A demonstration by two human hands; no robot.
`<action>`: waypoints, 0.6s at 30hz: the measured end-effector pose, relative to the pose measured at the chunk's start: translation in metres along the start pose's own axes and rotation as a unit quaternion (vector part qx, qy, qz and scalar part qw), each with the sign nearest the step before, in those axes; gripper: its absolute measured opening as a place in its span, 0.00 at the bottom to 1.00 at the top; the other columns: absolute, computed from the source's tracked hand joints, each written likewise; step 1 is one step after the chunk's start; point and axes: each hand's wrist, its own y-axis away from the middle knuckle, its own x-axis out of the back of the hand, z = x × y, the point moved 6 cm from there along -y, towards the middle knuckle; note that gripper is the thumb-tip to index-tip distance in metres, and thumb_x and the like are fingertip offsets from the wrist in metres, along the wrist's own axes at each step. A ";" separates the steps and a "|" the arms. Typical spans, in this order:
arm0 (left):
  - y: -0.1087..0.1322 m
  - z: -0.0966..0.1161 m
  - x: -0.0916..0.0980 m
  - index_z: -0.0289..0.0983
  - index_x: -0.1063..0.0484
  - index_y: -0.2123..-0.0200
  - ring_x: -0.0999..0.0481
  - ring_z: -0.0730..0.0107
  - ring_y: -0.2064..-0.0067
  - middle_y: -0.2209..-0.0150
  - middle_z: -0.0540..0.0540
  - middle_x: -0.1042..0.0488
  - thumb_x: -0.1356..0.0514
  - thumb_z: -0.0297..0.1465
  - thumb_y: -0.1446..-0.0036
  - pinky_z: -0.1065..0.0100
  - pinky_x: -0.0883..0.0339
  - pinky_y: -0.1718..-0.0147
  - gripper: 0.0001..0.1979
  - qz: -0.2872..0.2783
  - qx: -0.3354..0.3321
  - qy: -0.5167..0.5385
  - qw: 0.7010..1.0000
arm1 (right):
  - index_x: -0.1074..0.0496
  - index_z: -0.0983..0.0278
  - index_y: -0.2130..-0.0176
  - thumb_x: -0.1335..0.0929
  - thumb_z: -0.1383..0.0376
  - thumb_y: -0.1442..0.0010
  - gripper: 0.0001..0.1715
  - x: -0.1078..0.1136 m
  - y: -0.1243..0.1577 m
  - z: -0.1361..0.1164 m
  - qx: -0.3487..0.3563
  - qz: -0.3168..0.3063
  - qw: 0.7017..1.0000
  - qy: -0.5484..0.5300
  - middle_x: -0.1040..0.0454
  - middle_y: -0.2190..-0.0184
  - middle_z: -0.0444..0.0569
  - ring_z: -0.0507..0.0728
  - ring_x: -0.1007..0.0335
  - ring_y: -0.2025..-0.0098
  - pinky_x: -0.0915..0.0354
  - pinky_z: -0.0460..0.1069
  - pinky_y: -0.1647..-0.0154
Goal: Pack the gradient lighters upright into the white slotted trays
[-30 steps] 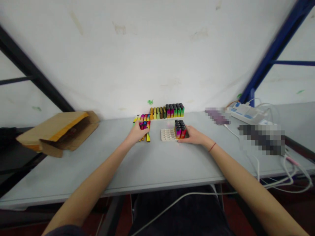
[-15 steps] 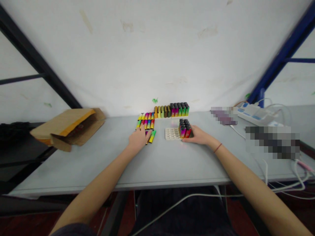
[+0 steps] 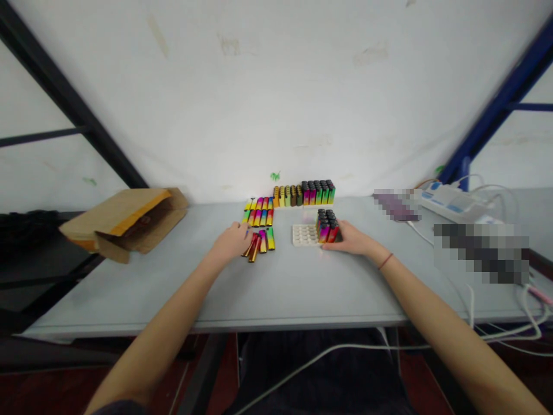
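Note:
My left hand (image 3: 231, 241) is at the left of the work area, fingers curled and pinched on a shiny lighter casing (image 3: 247, 234) that is mostly hidden. Close to its fingertips lie several loose multicoloured casings (image 3: 263, 241), tilted at different angles. My right hand (image 3: 349, 237) curves around the right end of a white holed tray (image 3: 305, 235), its thumb along the front. Black-topped lighters (image 3: 327, 226) stand upright in the tray's right part, against my right fingers. Empty round holes show in the tray's left part.
Behind lie two rows of shiny casings (image 3: 258, 217). Beside them by the wall stand a block of yellow-to-dark lighters (image 3: 287, 196) and a block of black-topped lighters (image 3: 318, 193). An open cardboard box (image 3: 116, 216) is left; a power strip (image 3: 449, 202) and cables are right.
My left hand has drawn back to the left, uncovering more loose casings, which now lie spread out. My right hand stays at the tray. The view has shifted slightly.

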 end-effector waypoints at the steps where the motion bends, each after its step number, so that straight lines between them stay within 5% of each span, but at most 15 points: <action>1: 0.001 -0.004 -0.002 0.36 0.25 0.43 0.22 0.53 0.45 0.47 0.35 0.22 0.53 0.34 0.30 0.54 0.30 0.41 0.22 -0.005 -0.028 0.003 1.000 | 0.29 0.64 0.55 0.24 0.45 0.46 0.31 0.000 0.000 0.000 0.000 -0.001 1.000 -0.001 0.24 0.61 0.53 0.62 0.30 0.62 0.29 0.58 0.58; 7: 0.021 -0.017 -0.015 0.42 0.29 0.35 0.38 0.49 0.29 0.30 0.37 0.35 0.49 0.46 0.30 0.45 0.44 0.30 0.27 0.017 -0.177 0.061 0.982 | 0.28 0.65 0.53 0.23 0.45 0.47 0.33 -0.001 0.000 0.003 0.003 0.008 1.000 0.001 0.23 0.59 0.55 0.64 0.29 0.60 0.29 0.59 0.55; 11: 0.024 -0.023 -0.034 0.42 0.33 0.30 0.47 0.41 0.24 0.25 0.36 0.43 0.50 0.53 0.32 0.38 0.51 0.29 0.35 -0.014 -0.164 0.063 0.984 | 0.27 0.64 0.53 0.23 0.46 0.46 0.31 0.000 0.000 0.003 0.011 0.010 1.000 -0.013 0.22 0.59 0.54 0.65 0.28 0.60 0.29 0.59 0.56; 18: 0.016 -0.019 -0.035 0.36 0.35 0.29 0.44 0.47 0.25 0.27 0.32 0.40 0.54 0.47 0.28 0.46 0.51 0.27 0.33 0.040 -0.200 0.095 0.974 | 0.27 0.66 0.52 0.23 0.47 0.47 0.33 0.000 -0.001 0.000 0.019 0.006 1.000 -0.024 0.21 0.58 0.56 0.66 0.27 0.59 0.29 0.59 0.55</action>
